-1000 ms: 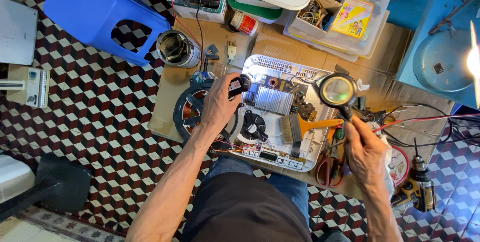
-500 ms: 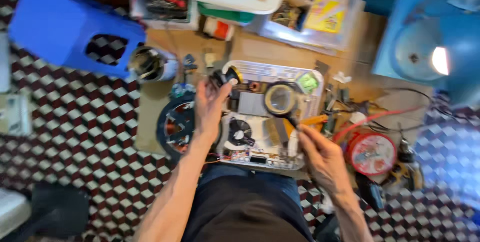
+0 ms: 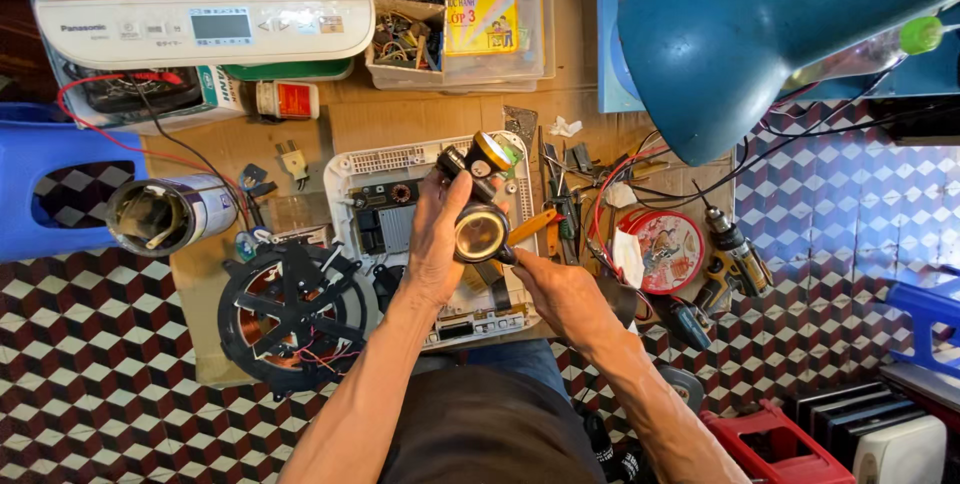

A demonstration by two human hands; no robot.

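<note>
Packaging: yellow booklet (image 3: 481, 14) sitting in clear tray at back. Left hand (image 3: 437, 234) gripping small black flashlight (image 3: 470, 166); right hand (image 3: 562, 291) pinching round magnifier (image 3: 481, 233) over opened white appliance (image 3: 400, 206).

Your work surface: a sheet of brown cardboard (image 3: 420, 114) laid over a floor of red, black and white cube-pattern tiles (image 3: 100, 364).

On the cardboard you have:
- an opened white appliance base (image 3: 400, 159) with its circuit board exposed, at centre
- a black coil disc with copper winding (image 3: 292, 316), just left of the base, overhanging the cardboard's edge
- a silver cylinder (image 3: 165, 214) lying on its side, at the left edge
- a small white bottle with a red label (image 3: 286, 100), lying flat
- a clear plastic parts tray (image 3: 460, 19), at the far edge
- a round red tin (image 3: 667, 251), to the right, among loose wires and hand tools
</note>
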